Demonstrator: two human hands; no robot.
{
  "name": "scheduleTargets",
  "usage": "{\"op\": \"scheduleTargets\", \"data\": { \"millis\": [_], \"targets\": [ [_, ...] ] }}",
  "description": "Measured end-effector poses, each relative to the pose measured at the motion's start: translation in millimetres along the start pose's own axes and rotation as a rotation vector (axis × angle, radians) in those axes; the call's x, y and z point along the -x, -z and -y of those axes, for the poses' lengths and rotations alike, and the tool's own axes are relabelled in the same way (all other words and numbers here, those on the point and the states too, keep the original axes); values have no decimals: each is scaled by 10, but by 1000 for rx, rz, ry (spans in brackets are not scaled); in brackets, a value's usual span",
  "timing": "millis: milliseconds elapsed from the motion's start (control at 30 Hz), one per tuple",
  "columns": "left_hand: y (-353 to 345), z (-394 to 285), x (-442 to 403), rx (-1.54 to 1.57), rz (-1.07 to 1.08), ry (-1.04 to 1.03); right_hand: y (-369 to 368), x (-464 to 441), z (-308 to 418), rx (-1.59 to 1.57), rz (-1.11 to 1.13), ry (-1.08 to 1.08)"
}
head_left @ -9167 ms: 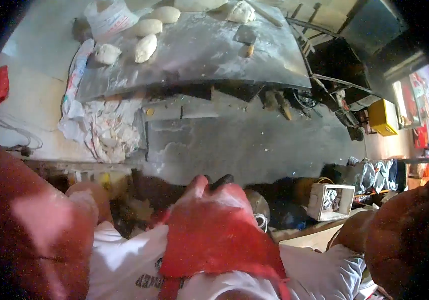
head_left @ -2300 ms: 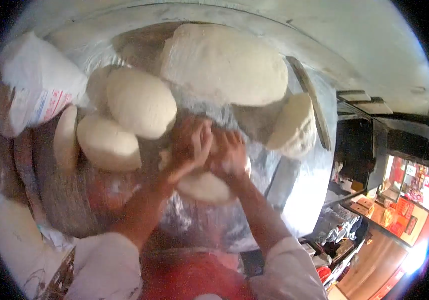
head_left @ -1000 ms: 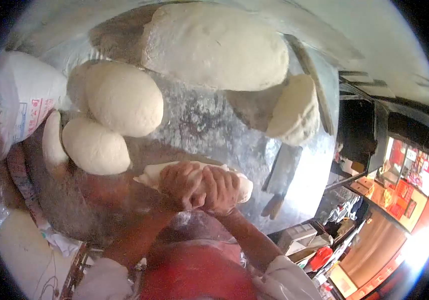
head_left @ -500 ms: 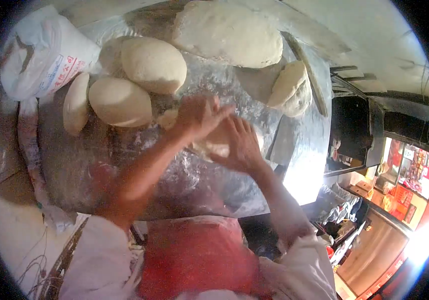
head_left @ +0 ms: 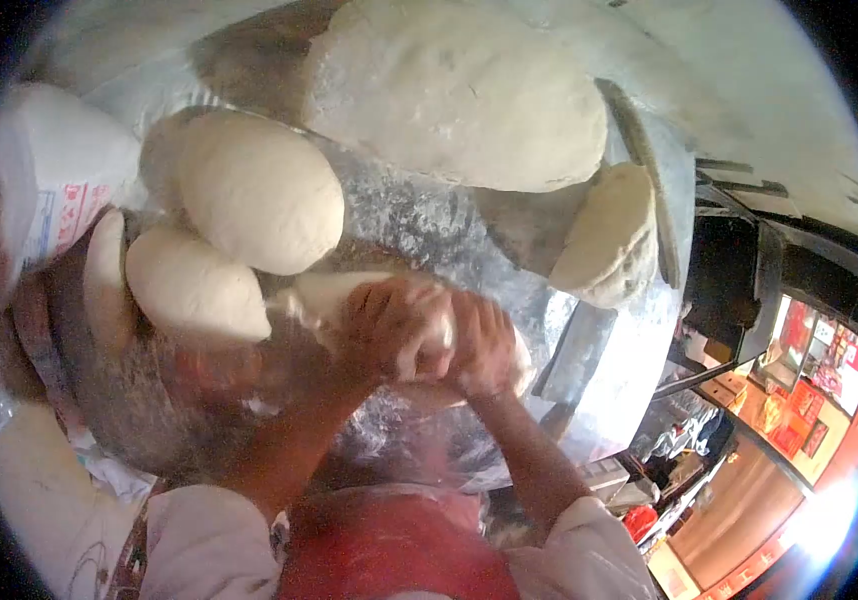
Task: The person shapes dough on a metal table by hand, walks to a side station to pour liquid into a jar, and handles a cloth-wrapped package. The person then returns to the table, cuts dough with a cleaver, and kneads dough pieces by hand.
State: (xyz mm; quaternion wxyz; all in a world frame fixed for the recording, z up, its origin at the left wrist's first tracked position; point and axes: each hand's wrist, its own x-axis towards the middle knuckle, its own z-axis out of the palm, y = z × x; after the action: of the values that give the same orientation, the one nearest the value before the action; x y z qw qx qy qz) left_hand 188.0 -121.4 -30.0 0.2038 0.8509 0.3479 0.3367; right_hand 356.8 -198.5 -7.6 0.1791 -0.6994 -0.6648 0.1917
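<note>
Both hands work one piece of dough (head_left: 324, 290) low on the floured metal worktop. My left hand (head_left: 389, 325) bears down on it with curled fingers, and some dough shows by its thumb side. Close beside it, my right hand (head_left: 484, 345) is bent over the same piece, fingers wrapped over the dough's right part. The hands hide most of this piece, and motion smears them slightly. Left of them lie a large oval dough ball (head_left: 264, 190), a smaller dough ball (head_left: 194, 285) and a narrow dough piece (head_left: 107, 280).
A big dough slab (head_left: 459, 95) lies at the back. To its lower right are a cut dough wedge (head_left: 609, 235), a flat metal scraper-like blade (head_left: 574, 350) and a long strip (head_left: 642, 170). A white printed bag (head_left: 74, 170) stands at the left.
My left hand has moved down onto the dough beside my right hand and its fingers have curled in. The head view has shifted closer, so the dough pieces appear larger.
</note>
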Motion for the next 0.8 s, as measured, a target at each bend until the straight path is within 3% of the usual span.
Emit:
{"op": "scheduleTargets", "data": {
  "millis": [100, 167, 233, 267, 333, 367, 433, 467, 500, 567, 700, 800],
  "targets": [
    [-102, 72, -214, 15, -20, 27, 11, -217, -114, -85, -7, -88],
    [-52, -100, -368, 105, 238, 395, 316, -292, 120, -306, 227, -242],
    [-210, -61, -348, 698, 154, 808, 96, -38, 308, 191, 44, -68],
    [-47, -157, -285, 692, 146, 785, 354, 208, 614, 230, 58, 85],
    [440, -345, 198, -171, 31, 228, 568, 572, 673, 129, 146, 236],
    [378, -65, 714, -129, 122, 89, 529, 722, 577, 59, 162, 255],
    [834, -284, 1118, -135, 223, 173, 196, 917, 569, 75, 42, 254],
    [671, -161, 1491, 25, 95, 113, -5, 1011, 642, 75, -51, 255],
    [735, -141, 1587, 21, 99, 111, -160, 1126, 747, 206, -101, 208],
    [834, -103, 1659, -165, 217, 110, -262, 1116, 767, 170, -93, 169],
    [674, -49, 1547, -134, 90, 84, -223, 1022, 625, 155, -12, 149],
    [649, 32, 1437, -271, 123, 56, -383, 959, 437, 139, 36, 182]
  ]
}}
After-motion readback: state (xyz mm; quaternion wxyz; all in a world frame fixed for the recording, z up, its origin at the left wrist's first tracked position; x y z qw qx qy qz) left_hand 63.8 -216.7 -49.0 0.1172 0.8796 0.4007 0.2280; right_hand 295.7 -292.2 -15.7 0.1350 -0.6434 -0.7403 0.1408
